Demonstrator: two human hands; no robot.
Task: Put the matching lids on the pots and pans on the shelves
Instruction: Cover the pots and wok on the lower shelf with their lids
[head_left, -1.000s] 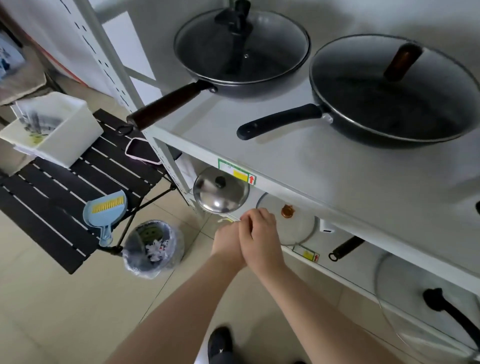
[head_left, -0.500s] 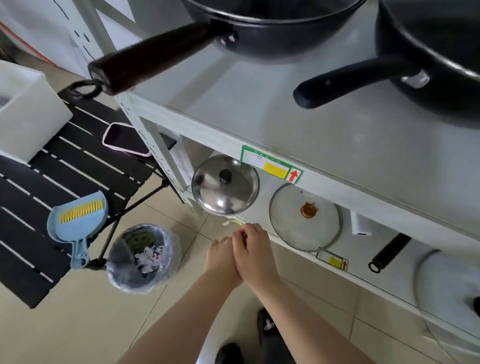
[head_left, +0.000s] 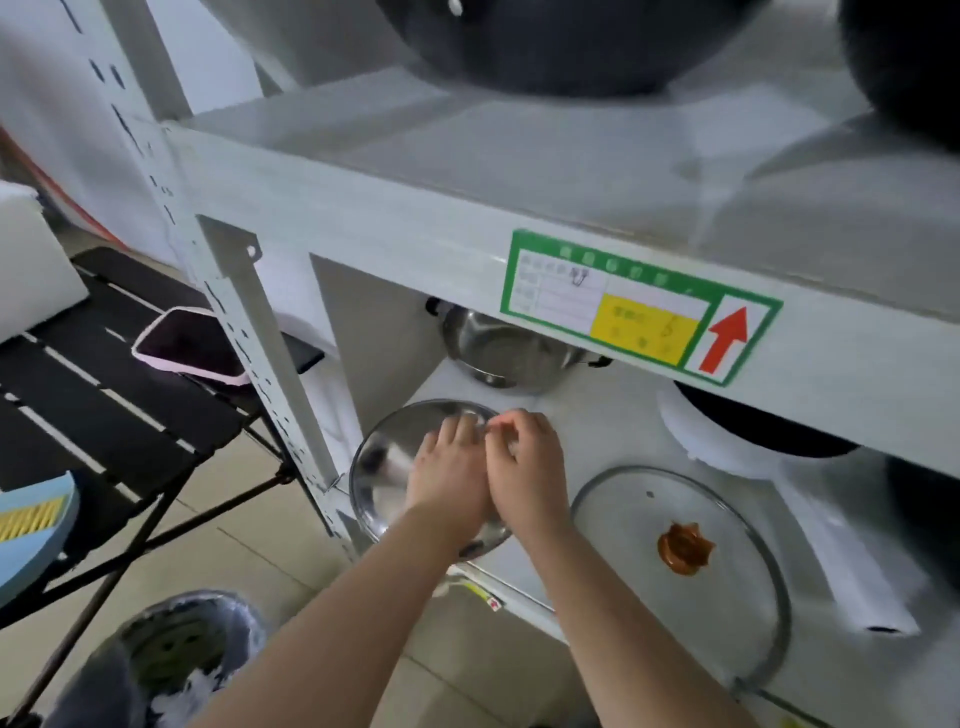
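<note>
A round steel lid (head_left: 376, 470) lies flat at the left end of the lower shelf (head_left: 597, 415). My left hand (head_left: 447, 470) rests over its middle with fingers spread, hiding the knob. My right hand (head_left: 524, 467) is pressed against the left hand, fingers curled at the lid's far rim; whether they pinch it is unclear. Behind the lid stands an uncovered steel pot (head_left: 511, 356). To the right lies a glass lid with a brown knob (head_left: 680, 545). Further right sits a dark pan with a white rim (head_left: 748, 439) and a white handle (head_left: 852, 577).
The upper shelf's edge with a green label (head_left: 639, 306) hangs low over the lower shelf, with two black woks (head_left: 545, 47) on top. On the left are the shelf post (head_left: 249, 358), a black slatted table (head_left: 104, 395) with a phone (head_left: 189, 340), and a bin (head_left: 182, 649) on the floor.
The view has dropped and closed in on the lower shelf. Both hands moved forward from in front of the shelf edge onto the steel lid. The steel pot has come into view.
</note>
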